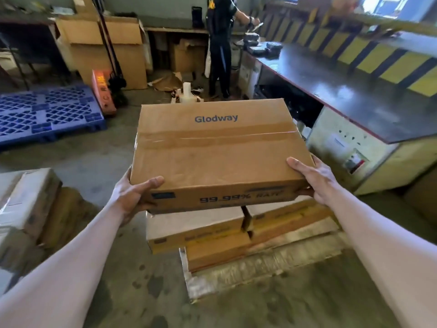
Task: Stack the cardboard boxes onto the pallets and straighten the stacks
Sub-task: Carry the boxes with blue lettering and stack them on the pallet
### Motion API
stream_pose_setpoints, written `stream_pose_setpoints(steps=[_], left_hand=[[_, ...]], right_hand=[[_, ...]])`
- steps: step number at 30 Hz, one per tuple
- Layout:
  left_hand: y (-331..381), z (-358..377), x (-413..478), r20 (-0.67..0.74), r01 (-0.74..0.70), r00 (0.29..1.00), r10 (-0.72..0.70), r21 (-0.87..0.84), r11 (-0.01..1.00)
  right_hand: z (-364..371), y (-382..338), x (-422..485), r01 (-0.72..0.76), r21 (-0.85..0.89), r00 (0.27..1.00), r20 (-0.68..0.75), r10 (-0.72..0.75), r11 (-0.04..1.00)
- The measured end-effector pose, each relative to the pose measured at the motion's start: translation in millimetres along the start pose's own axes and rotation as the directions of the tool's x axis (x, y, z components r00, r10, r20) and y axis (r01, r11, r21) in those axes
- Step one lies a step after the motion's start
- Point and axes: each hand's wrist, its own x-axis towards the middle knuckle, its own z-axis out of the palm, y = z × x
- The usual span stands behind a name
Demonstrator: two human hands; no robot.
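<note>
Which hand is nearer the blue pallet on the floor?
Left. The left hand grips the box at its left corner, toward the blue pallet; the right hand grips the right corner, farther off.

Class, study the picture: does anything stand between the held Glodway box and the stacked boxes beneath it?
Nothing visible does. The Glodway box, gripped by the left hand and right hand, hangs directly above the stacked boxes on the pallet.

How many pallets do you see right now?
2: a blue pallet on the floor far left, and a pale pallet under the box stack ahead. Others may be hidden.
</note>
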Motion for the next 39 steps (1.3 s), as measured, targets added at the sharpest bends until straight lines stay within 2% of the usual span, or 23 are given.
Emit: stream_pose_setpoints(steps=[4, 10, 17, 27, 32, 39], left_hand=[[-37, 93, 6, -0.002, 0.076, 0.997, -0.076, 0.004, 0.997], [-72, 159, 25, -0.068, 0.175, 0.983, -0.173, 0.026, 0.984], [-108, 190, 89, -0.139, 0.231, 0.964, -0.225, 0.027, 0.973], [-180, 224, 206, -0.142, 0.369, 0.919, -0.368, -0.015, 0.929], [-213, 238, 208, -0.175, 0.412, 0.897, -0.407, -0.006, 0.911], [-217, 244, 203, -0.183, 0.44, 0.882, -0.434, -0.009, 0.898]], right_hand=[[-83, 23, 46, -0.029, 0.012, 1.0, -0.003, 0.029, 1.0], [-129, 72, 127, -0.123, 0.012, 0.991, 0.057, 0.122, 0.992], [-112, 101, 210, -0.193, -0.022, 0.976, 0.103, 0.194, 0.981], [-69, 155, 340, -0.33, -0.081, 0.935, 0.111, 0.338, 0.94], [-67, 184, 359, -0.347, -0.162, 0.923, 0.114, 0.367, 0.924], [-69, 187, 368, -0.344, -0.208, 0.926, 0.085, 0.367, 0.916]])
